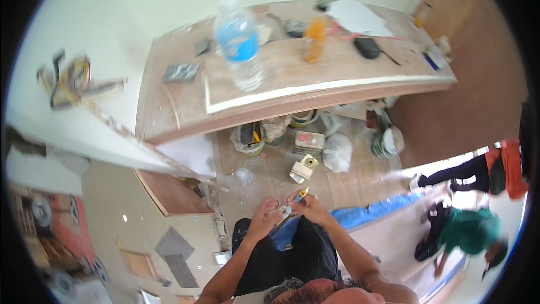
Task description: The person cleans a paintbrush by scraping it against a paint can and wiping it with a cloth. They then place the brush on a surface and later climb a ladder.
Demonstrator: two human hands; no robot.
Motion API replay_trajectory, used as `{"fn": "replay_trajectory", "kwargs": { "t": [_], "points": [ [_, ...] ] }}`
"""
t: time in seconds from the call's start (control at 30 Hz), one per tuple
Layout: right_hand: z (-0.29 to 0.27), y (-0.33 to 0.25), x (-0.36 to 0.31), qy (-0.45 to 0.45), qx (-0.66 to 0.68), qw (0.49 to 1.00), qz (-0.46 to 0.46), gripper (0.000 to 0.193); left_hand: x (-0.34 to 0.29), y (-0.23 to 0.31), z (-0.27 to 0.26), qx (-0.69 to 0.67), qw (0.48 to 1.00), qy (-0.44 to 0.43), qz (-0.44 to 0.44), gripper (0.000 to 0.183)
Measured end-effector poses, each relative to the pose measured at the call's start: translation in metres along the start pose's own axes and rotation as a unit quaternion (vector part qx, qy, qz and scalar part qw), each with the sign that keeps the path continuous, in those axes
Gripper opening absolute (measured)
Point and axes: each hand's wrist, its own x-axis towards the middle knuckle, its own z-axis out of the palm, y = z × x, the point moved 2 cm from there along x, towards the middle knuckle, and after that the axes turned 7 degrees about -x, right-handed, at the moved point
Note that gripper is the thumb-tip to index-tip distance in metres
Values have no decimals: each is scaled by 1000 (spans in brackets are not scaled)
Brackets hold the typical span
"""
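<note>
Both my hands are close together above my lap, in front of the wooden counter. My right hand [311, 209] is closed round a slim yellow tool [302, 194] with a dark part; its exact kind is too small to tell. My left hand [263, 218] has its fingers bent around a small whitish piece [286, 211], which lies between the two hands. What the piece is cannot be made out. Beyond the hands, a small yellowish tin [308, 161] with a light block against it sits on the floor.
On the counter [185, 104] stand a water bottle [236, 50] and an orange bottle [314, 39]; a black tape measure-like object [367, 48] lies there too. Buckets [249, 139] and a white bag [337, 153] are underneath. Two people, one in green [471, 231], are at right.
</note>
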Motion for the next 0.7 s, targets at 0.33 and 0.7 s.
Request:
{"fn": "replay_trajectory", "kwargs": {
  "t": [0.33,0.7],
  "points": [
    [-9,-189,-223,203,237,950,20,27,-64,264,100,148,956,-237,-89,25],
    [-77,-224,-428,455,161,875,32,21,-137,372,237,133,890,-375,223,23]
  ]
}}
